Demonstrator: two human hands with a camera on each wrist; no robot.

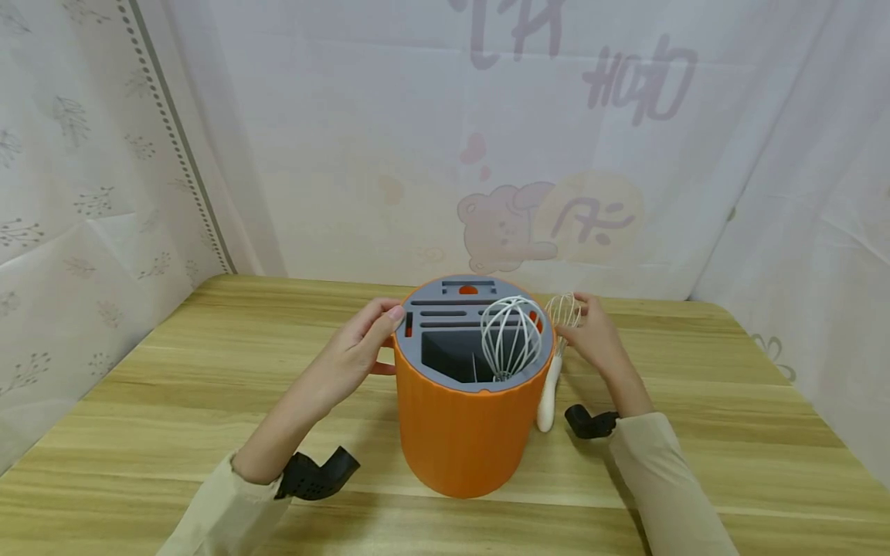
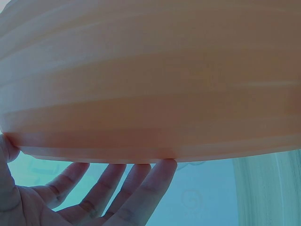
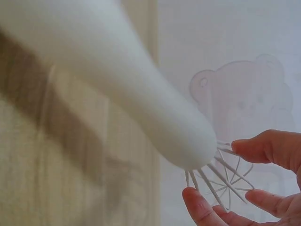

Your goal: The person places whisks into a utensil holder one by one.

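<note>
An orange utensil holder [image 1: 467, 440] with a grey slotted top [image 1: 438, 363] stands upright on the table. My left hand [image 1: 365, 340] grips its upper left side, the thumb at the rim and the fingertips against the ribbed wall [image 2: 155, 108]. One whisk [image 1: 511, 340] sticks out of the large front opening, wires up; its lower part is hidden inside. To the right of the holder, my right hand [image 1: 591, 332] pinches a second whisk by its wires [image 3: 225, 181]. This whisk's pale handle [image 1: 549, 394] points down beside the orange wall.
A wooden table [image 1: 229, 386] spreads beneath the holder. Printed curtains [image 1: 361, 154] hang behind it and at both sides. Black wrist-worn devices [image 1: 320, 472] sit at the sleeve cuffs. Part of an orange loop [image 1: 382, 369] juts from the holder's left side.
</note>
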